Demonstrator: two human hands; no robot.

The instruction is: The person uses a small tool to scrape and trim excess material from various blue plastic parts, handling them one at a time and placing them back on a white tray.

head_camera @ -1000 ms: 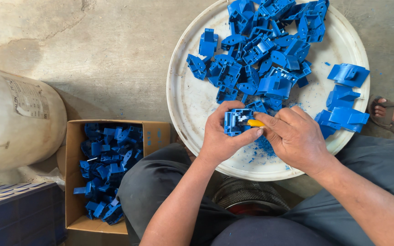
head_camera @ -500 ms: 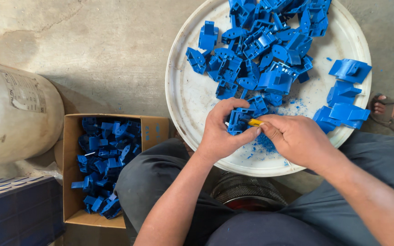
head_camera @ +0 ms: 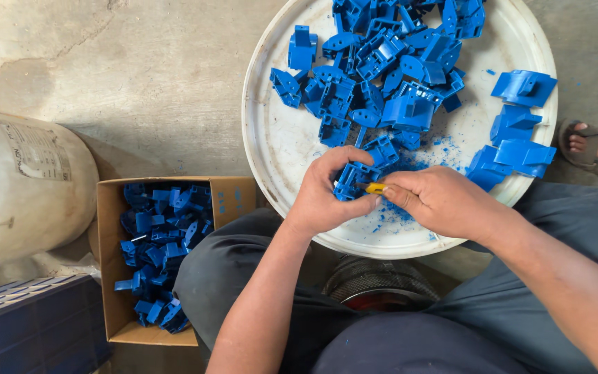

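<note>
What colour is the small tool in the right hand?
Yellow. The small tool shows in the head view, pinched in the right hand.

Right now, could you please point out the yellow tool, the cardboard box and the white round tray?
yellow tool [head_camera: 376, 188], head view, its exposed tip.
cardboard box [head_camera: 110, 215], head view, its left wall.
white round tray [head_camera: 278, 142], head view, bare surface.

Bright blue plastic part [head_camera: 353, 179] in the left hand [head_camera: 327, 197]; yellow-tipped tool [head_camera: 376, 188] in the right hand [head_camera: 444, 201]. More blue plastic parts [head_camera: 389, 62] heap on the round white tray [head_camera: 278, 138], dusted with blue shavings [head_camera: 396, 211]. At lower left, a brown cardboard box [head_camera: 115, 325] holds blue parts. Off-white barrel [head_camera: 15, 187] at left; grey concrete floor [head_camera: 140, 69]; dark grey trousers [head_camera: 243, 270].
</note>
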